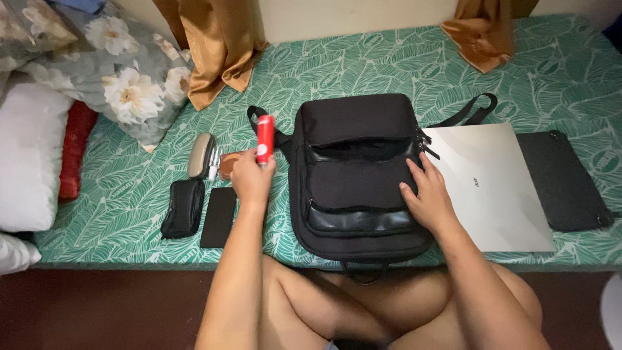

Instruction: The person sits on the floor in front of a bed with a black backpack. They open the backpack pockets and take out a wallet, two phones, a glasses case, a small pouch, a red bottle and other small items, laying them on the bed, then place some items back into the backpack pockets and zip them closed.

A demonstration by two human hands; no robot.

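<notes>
A bed covered by a green sheet printed with pale leaf shapes (363, 65) fills most of the view. At eleven o'clock a golden-brown satin curtain (214, 45) hangs down onto it, and a second fold of the same golden-brown cloth (483, 35) drops at one o'clock. Between them runs a plain cream wall (350, 16). At ten o'clock lie a grey floral pillow (123, 84), a white pillow (26, 155) and a red cushion (76, 146). A dark brown floor (97, 311) shows at seven o'clock.
</notes>
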